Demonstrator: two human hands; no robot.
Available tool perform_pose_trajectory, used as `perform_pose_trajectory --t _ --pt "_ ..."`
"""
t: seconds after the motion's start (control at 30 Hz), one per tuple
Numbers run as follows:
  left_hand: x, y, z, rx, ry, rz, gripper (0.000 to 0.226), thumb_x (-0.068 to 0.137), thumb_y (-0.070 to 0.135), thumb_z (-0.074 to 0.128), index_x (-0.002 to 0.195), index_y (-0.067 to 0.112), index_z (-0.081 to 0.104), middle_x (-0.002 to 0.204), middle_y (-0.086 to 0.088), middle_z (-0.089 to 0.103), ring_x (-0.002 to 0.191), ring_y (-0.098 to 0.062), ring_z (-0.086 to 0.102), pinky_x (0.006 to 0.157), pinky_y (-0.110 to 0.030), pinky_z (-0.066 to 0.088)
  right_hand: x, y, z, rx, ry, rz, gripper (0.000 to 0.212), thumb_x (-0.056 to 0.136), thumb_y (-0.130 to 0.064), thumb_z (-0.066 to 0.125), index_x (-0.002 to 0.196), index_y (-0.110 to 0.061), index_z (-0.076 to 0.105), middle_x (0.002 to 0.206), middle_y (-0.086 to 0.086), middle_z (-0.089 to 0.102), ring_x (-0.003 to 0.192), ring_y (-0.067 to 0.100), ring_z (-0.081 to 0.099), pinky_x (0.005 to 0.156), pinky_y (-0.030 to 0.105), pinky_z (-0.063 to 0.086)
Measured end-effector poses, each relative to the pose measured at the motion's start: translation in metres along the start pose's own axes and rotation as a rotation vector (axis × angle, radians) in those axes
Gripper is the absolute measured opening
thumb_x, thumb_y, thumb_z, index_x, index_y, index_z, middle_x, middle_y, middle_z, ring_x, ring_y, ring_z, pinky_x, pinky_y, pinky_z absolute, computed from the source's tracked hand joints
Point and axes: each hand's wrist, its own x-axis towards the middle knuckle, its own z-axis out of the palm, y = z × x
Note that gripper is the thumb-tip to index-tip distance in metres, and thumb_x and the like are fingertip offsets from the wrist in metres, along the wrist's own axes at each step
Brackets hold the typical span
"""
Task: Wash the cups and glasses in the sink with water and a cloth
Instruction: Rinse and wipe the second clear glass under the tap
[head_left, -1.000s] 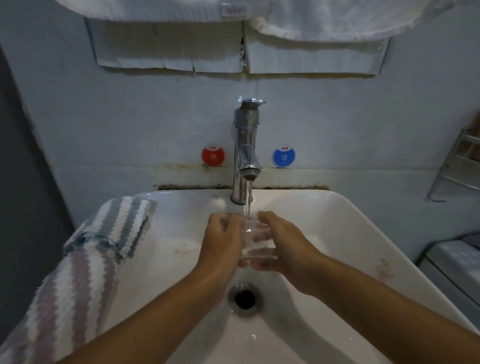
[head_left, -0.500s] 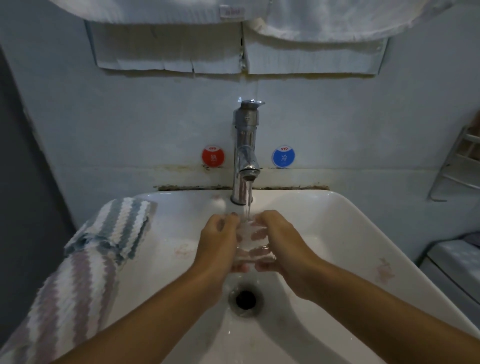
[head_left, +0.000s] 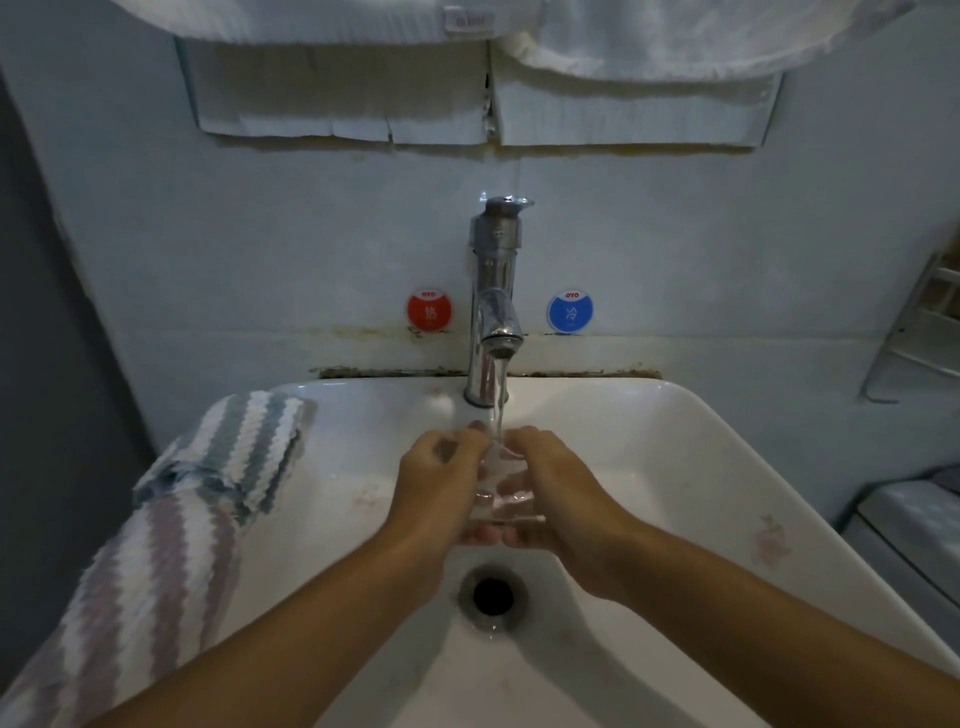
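Note:
A clear glass is upright under the running stream from the chrome tap, above the white sink. My left hand grips its left side, fingers curled round the rim area. My right hand wraps the right side, fingers showing through the glass. Water falls into the glass mouth. A striped cloth hangs over the sink's left rim, away from both hands.
The drain lies just below my hands. Red and blue round stickers flank the tap on the wall. White towels hang overhead. A metal rack is on the right wall.
Both hands have turned slightly round the glass under the stream and closed in on it; the glass stays in the same spot.

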Motion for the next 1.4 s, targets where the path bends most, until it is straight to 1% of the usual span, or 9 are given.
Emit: perform_pose_trajectory --t 0.13,0.23,0.37,0.47,0.57,0.7,0.97,1.13,1.4 --pt "0.000 -0.004 0.006 0.026 -0.067 0.077 0.023 0.096 0.043 0.056 0.111 0.025 0.057 0.105 -0.007 0.067 0.077 -0.024 0.072 0.055 -0.031 0.058 -0.001 -0.007 -0.010 0.174 0.021 0.128 0.033 0.101 -0.037 0.041 0.097 -0.012 0.063 0.074 0.008 0.064 0.067 0.022 0.061 0.058 0.029 0.050" --pt "0.000 -0.005 0.007 0.069 -0.136 0.129 0.031 0.094 0.043 0.059 0.121 0.030 0.052 0.107 -0.001 0.066 0.064 -0.015 0.071 0.051 -0.025 0.053 -0.001 -0.011 -0.018 0.275 0.017 0.261 0.035 0.100 -0.037 0.044 0.102 -0.006 0.059 0.080 0.017 0.063 0.059 0.023 0.061 0.052 0.028 0.050" --pt "0.003 -0.012 0.006 0.193 -0.197 0.186 0.058 0.080 0.045 0.075 0.129 0.039 0.044 0.115 0.002 0.063 0.090 -0.019 0.070 0.053 -0.021 0.050 -0.001 -0.017 -0.026 0.440 -0.013 0.412 0.044 0.101 -0.037 0.043 0.100 0.005 0.058 0.064 0.022 0.066 0.055 0.029 0.065 0.035 0.023 0.048" --pt "0.006 -0.014 0.006 0.224 -0.195 0.181 0.058 0.079 0.045 0.075 0.128 0.035 0.046 0.112 -0.001 0.064 0.091 -0.021 0.069 0.054 -0.020 0.050 0.005 -0.014 -0.029 0.469 0.000 0.450 0.047 0.099 -0.040 0.047 0.096 0.005 0.058 0.083 0.026 0.066 0.061 0.034 0.068 0.038 0.021 0.050" --pt "0.006 -0.013 0.005 0.127 -0.171 0.104 0.041 0.090 0.051 0.057 0.123 0.027 0.053 0.104 -0.003 0.070 0.078 -0.024 0.070 0.059 -0.030 0.053 0.009 -0.012 -0.028 0.398 -0.004 0.414 0.051 0.098 -0.047 0.050 0.114 0.001 0.055 0.106 0.029 0.065 0.073 0.034 0.070 0.038 0.025 0.050" --pt "0.006 -0.010 0.003 0.088 -0.098 0.057 0.044 0.098 0.055 0.037 0.125 0.023 0.052 0.099 -0.014 0.068 0.059 -0.015 0.059 0.052 -0.029 0.050 0.004 -0.015 -0.024 0.368 -0.039 0.350 0.053 0.100 -0.047 0.047 0.121 0.001 0.050 0.088 0.024 0.063 0.047 0.026 0.067 0.038 0.023 0.049" --pt "0.001 -0.007 0.005 0.146 -0.160 0.109 0.057 0.081 0.044 0.075 0.126 0.032 0.042 0.105 0.000 0.064 0.067 -0.005 0.062 0.049 -0.014 0.046 0.004 -0.017 -0.025 0.348 -0.048 0.278 0.041 0.100 -0.042 0.048 0.106 -0.002 0.056 0.068 0.019 0.069 0.049 0.024 0.066 0.042 0.023 0.050" --pt "0.002 -0.004 0.002 -0.001 -0.116 0.007 0.036 0.088 0.050 0.064 0.115 0.031 0.048 0.095 -0.009 0.068 0.058 -0.019 0.056 0.055 -0.032 0.044 0.007 -0.006 -0.016 0.172 -0.070 0.087 0.041 0.096 -0.041 0.047 0.115 -0.007 0.060 0.087 0.015 0.066 0.065 0.023 0.065 0.061 0.031 0.054" --pt "0.004 -0.003 -0.003 -0.003 -0.094 -0.089 0.030 0.099 0.050 0.043 0.112 0.026 0.056 0.101 -0.013 0.071 0.049 -0.015 0.051 0.043 -0.022 0.037 0.006 -0.001 -0.009 0.126 -0.072 0.007 0.036 0.095 -0.038 0.042 0.113 -0.012 0.060 0.084 0.004 0.066 0.079 0.020 0.058 0.067 0.031 0.048"
